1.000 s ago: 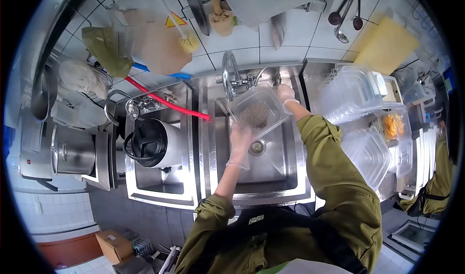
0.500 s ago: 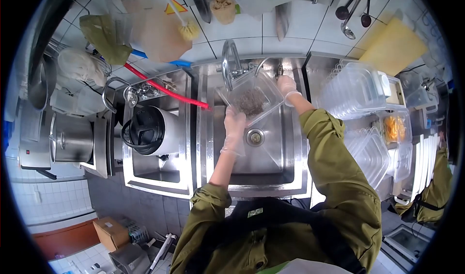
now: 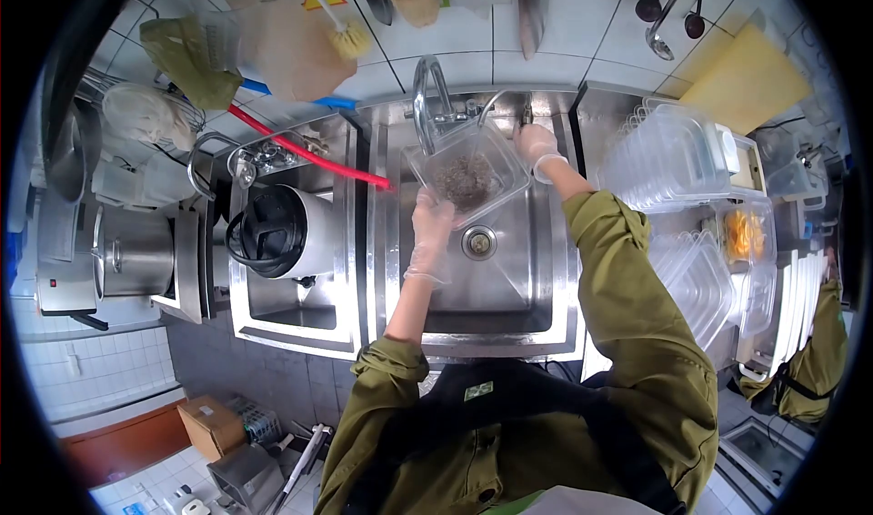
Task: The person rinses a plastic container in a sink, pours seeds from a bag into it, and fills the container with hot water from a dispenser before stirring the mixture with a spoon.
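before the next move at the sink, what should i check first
1. Left hand grips the clear container at its near edge: ok.
2. Clear container sits under the faucet, over the sink: ok.
3. Right hand is at the container's far corner by the tap; what it grips: cannot tell.
4. Drain is uncovered: ok.
5. Water running: cannot tell.
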`<action>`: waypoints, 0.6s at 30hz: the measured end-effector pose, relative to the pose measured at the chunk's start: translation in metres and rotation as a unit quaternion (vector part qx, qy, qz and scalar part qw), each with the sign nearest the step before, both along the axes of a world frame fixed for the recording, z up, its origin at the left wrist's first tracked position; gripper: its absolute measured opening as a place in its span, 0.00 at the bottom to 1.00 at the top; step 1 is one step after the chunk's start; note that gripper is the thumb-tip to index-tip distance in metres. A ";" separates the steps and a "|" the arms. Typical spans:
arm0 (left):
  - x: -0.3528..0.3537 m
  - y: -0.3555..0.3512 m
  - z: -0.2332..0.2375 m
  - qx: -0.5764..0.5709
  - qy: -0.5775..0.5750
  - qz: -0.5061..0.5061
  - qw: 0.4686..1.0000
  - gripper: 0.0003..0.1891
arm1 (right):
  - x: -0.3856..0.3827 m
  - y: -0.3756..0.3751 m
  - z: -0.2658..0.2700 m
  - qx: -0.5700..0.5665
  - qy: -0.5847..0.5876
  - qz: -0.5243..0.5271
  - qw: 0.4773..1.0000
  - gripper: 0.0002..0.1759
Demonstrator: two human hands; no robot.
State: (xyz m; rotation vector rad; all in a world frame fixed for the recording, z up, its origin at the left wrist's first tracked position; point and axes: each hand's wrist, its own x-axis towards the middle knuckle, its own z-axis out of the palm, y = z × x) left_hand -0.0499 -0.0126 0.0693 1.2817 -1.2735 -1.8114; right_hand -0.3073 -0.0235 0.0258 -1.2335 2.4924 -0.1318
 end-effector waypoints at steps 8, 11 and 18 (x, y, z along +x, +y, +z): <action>0.006 0.003 -0.016 0.061 0.022 -0.034 0.997 0.26 | -0.011 -0.006 -0.025 -0.001 -0.004 -0.007 1.000 0.26; 0.002 0.012 0.003 0.099 0.062 -0.030 0.993 0.26 | -0.007 -0.005 -0.008 0.028 -0.035 -0.013 0.999 0.26; 0.001 0.013 -0.006 -0.213 -0.115 0.012 0.970 0.24 | -0.008 -0.003 -0.016 -0.022 -0.022 -0.028 0.999 0.24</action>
